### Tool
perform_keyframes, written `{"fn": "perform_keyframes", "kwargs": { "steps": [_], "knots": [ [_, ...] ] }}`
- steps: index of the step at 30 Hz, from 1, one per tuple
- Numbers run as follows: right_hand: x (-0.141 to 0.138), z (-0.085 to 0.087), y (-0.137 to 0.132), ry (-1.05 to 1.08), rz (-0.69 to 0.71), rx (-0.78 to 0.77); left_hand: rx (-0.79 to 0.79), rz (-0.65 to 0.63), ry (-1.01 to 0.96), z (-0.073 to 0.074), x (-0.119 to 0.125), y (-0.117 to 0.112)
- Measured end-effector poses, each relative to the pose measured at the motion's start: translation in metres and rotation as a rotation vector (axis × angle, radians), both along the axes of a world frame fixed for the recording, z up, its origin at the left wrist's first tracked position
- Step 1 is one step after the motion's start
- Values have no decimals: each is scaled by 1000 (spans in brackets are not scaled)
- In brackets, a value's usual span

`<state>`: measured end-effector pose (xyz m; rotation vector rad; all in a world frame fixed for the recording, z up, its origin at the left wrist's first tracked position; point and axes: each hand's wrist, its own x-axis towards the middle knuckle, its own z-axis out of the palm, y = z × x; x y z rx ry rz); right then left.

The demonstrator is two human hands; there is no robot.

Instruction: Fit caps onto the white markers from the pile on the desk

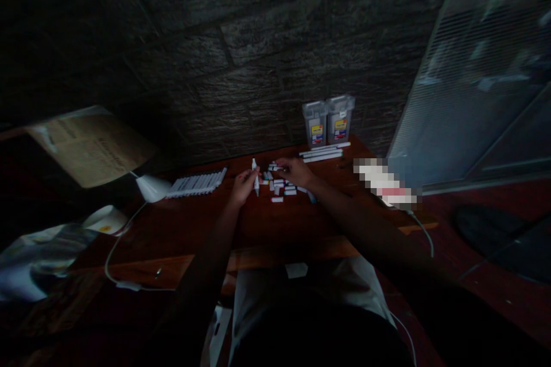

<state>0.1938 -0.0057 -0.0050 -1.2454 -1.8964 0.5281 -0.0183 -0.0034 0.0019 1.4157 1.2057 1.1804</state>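
Observation:
My left hand (pixel 244 186) is closed round a white marker (pixel 255 178), which stands almost upright with one tip pointing up. Beside it, my right hand (pixel 295 171) reaches over a scattered pile of small marker caps (pixel 289 190). Its fingertips are pinched at a white cap (pixel 274 167) on the pile's far side. The caps are white with coloured ends, some pink, some blue. To the left, a row of white markers (pixel 198 182) lies side by side on the wooden table (pixel 262 226). Several more white markers (pixel 322 154) lie beyond my right hand.
Two clear plastic cases (pixel 328 121) with yellow labels stand at the back by the dark block wall. A lamp (pixel 99 143), its cable and a white paper cup (pixel 105 221) are on the left. A blurred-out white object (pixel 383 180) lies at the right end.

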Motion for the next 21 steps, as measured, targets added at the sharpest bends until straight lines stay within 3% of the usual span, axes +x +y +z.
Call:
{"fn": "perform_keyframes", "kwargs": {
  "steps": [11, 16, 21],
  "knots": [
    [0, 7, 1, 46, -121, 248, -19, -113, -81, -6, -7, 7],
    [0, 2, 2, 170, -117, 224, -133, -134, -230, 0, -4, -1],
    [-2, -3, 3, 315, -43, 141, -246, -245, -372, 4, 0, -7]
  ]
}}
